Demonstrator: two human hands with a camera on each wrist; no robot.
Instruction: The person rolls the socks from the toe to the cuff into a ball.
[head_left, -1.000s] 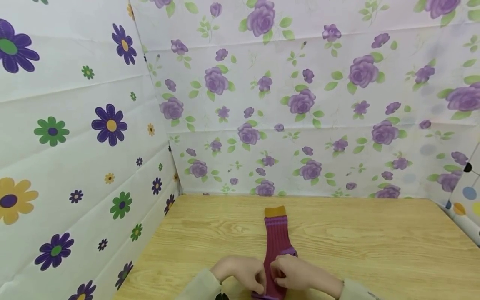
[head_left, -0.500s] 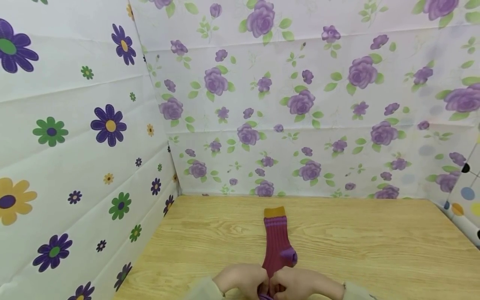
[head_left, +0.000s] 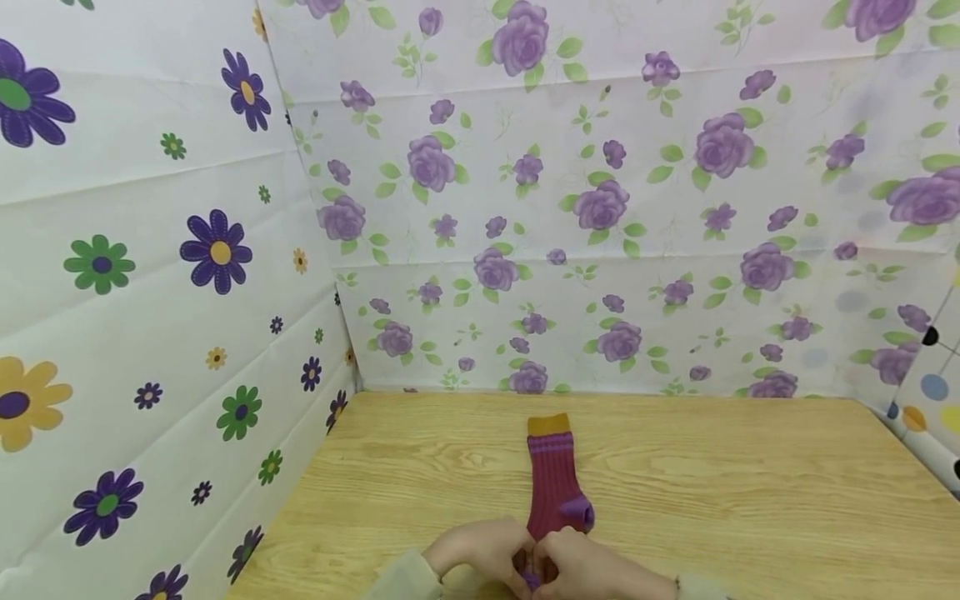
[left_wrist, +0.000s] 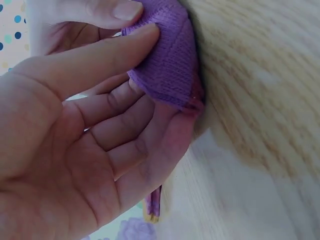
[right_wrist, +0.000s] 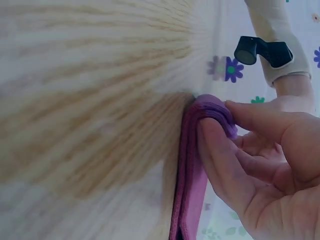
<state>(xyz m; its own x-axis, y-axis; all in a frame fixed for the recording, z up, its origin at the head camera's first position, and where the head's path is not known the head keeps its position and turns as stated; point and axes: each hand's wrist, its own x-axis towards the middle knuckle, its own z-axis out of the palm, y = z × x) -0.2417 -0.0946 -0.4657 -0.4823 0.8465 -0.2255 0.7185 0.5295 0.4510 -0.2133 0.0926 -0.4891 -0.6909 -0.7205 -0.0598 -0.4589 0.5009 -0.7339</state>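
A maroon ribbed sock (head_left: 552, 479) with a mustard cuff, purple stripes and a purple heel lies on the wooden table, cuff toward the back wall. At its near end, both hands meet over the purple toe (left_wrist: 167, 60). The left hand (head_left: 483, 550) pinches the toe between thumb and fingers, its other fingers lying beneath. From the other side, the right hand (head_left: 585, 568) pinches the same toe, its thumb over the curled edge. In the right wrist view, layered fabric (right_wrist: 192, 175) bends upward off the table at this end. The hands partly hide the toe in the head view.
The wood-grain table (head_left: 712, 483) extends around the sock. A white sheet with purple roses (head_left: 600, 204) hangs at the back, and a flowered sheet (head_left: 165, 333) at the left. A dark device (right_wrist: 262, 51) sits on the left wrist.
The right hand has moved from near the heel toward the toe and joined the left hand there. The heel is uncovered, and the toe end is now curled up between the fingers.
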